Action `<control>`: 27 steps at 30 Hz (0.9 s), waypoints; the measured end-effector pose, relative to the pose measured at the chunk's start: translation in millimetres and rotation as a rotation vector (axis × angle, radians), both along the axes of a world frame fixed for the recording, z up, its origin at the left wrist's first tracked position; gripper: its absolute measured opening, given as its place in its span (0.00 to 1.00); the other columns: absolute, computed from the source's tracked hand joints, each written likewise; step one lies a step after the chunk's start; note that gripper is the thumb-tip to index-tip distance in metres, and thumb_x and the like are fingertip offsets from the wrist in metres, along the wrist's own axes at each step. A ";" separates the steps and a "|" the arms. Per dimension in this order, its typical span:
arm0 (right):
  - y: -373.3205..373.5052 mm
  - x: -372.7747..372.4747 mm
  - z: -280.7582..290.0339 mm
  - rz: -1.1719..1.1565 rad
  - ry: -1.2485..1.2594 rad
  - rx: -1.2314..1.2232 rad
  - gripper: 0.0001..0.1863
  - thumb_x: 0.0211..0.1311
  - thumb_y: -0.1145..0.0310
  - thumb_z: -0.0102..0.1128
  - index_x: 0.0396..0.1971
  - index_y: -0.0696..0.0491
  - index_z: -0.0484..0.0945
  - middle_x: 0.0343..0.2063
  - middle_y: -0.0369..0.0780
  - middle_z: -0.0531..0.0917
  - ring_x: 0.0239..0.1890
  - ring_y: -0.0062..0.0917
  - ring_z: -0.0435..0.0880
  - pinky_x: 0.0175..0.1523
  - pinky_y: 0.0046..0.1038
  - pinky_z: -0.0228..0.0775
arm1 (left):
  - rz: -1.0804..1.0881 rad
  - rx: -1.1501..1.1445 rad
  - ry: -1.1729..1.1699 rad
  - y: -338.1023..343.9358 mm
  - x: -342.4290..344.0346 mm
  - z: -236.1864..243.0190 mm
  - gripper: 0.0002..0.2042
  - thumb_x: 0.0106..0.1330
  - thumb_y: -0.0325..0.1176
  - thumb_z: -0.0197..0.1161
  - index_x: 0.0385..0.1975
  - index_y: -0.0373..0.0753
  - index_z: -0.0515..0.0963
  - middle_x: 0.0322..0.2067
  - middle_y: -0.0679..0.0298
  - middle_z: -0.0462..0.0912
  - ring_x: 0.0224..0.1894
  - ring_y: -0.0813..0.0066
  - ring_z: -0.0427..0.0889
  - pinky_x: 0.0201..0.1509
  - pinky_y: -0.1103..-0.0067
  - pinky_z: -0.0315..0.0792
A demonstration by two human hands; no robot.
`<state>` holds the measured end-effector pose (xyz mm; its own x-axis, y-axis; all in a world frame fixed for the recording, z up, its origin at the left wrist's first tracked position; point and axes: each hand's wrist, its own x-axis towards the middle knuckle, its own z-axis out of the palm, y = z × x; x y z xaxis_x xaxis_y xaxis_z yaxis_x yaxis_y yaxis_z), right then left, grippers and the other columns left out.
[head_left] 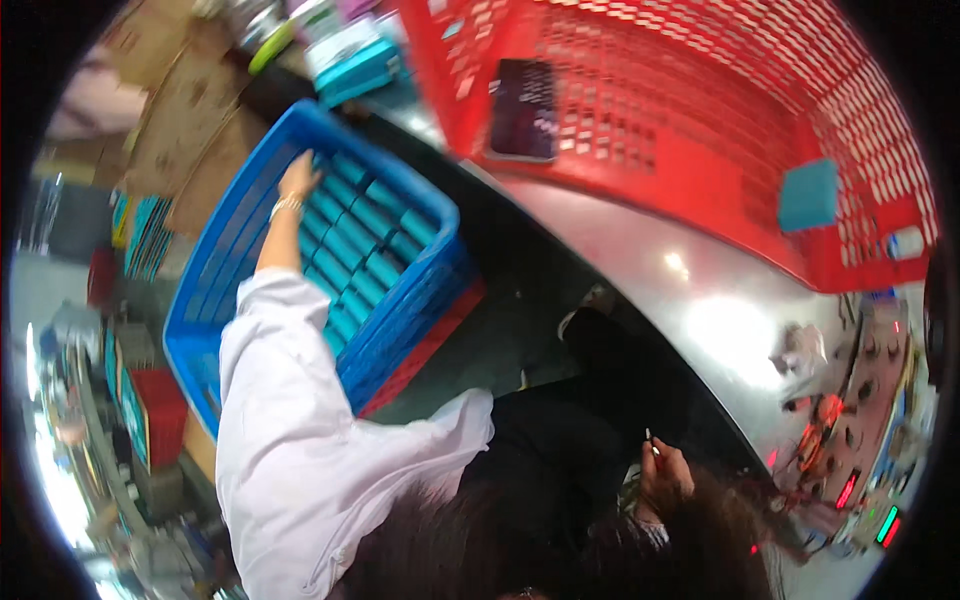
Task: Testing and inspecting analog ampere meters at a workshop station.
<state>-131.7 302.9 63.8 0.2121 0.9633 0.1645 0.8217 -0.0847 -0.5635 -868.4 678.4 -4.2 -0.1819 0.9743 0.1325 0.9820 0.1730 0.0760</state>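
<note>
My left hand [297,180], with a bracelet at the wrist, reaches over the far left part of a blue plastic basket [455,225]. Its fingers are somewhat blurred but look apart, beside the closely packed teal cylinders [345,225] lying in rows there. Whether they touch a cylinder is hard to make out. At the lower right, my right hand [667,478] is closed round a small thin stick-like piece [651,440] with a pale tip, held upright near my dark-clothed lap. Most of that piece is hidden by the fingers.
A red crate [680,195] stands on the shiny metal table [640,240], with a dark phone [524,110] and a teal block [808,195] inside. Cables and devices with lit displays [848,488] sit at the right. Cardboard [190,130] lies beyond the basket.
</note>
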 end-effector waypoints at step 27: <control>-35.9 51.5 59.9 -0.056 0.155 0.283 0.11 0.50 0.68 0.79 0.31 0.53 0.84 0.23 0.37 0.84 0.25 0.30 0.83 0.29 0.30 0.75 | -1.311 0.371 -0.898 -66.7 725.5 269.7 0.20 0.70 0.39 0.64 0.55 0.32 0.78 0.52 0.48 0.80 0.56 0.53 0.79 0.62 0.68 0.71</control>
